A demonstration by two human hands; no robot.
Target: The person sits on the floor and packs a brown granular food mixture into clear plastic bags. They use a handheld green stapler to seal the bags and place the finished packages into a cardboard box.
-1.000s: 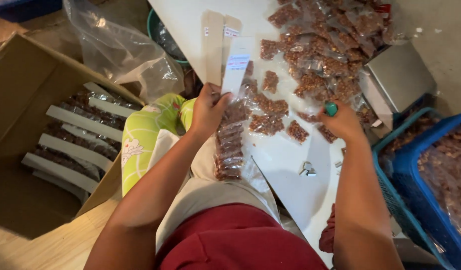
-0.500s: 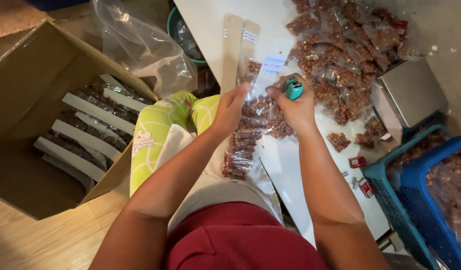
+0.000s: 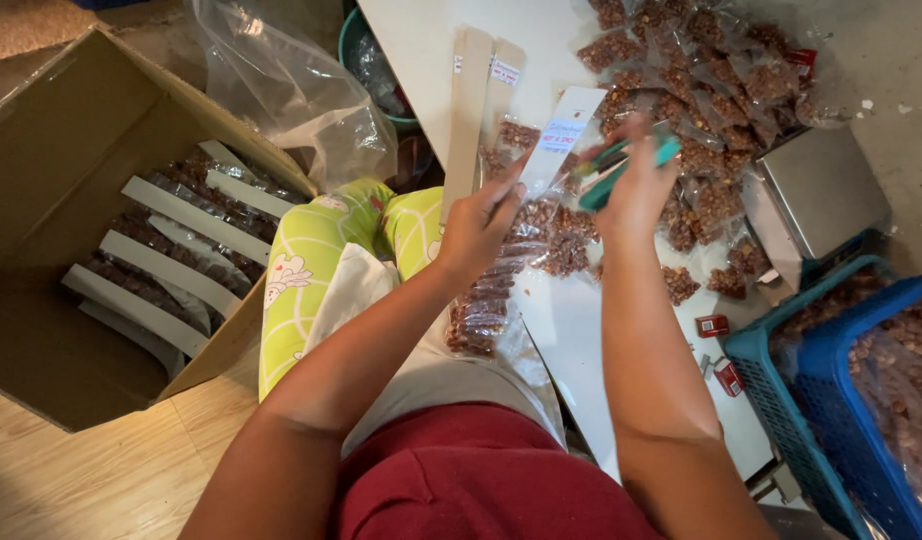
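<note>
head view, with the white table (image 3: pixel 421 50) taken as the landmark: a white card strip (image 3: pixel 561 140) with a chain of small nut packets (image 3: pixel 481 310) hanging from it is held above the near edge of the table by the left hand (image 3: pixel 476 230), fingers pinched closed around the strip's lower part. the right hand (image 3: pixel 636 185) is closed around a teal stapler (image 3: pixel 621 165), which is now raised against the strip's right edge. a second ago that hand was resting farther right on the table among the loose packets; half a second ago it was already brought in beside the strip, and now it is lifted higher, so the fastening of packets to the card appears to be under way. whether the stapler's mouth is pressed shut cannot be told, since it is blurred. a heap of loose packets (image 3: pixel 721 80) is spread over the table's far right. left of the table, a cardboard box (image 3: pixel 51 150) with finished strips is seen. right of the table, a metal scale (image 3: pixel 821 195) and a blue basket (image 3: pixel 781 400) are placed.
</note>
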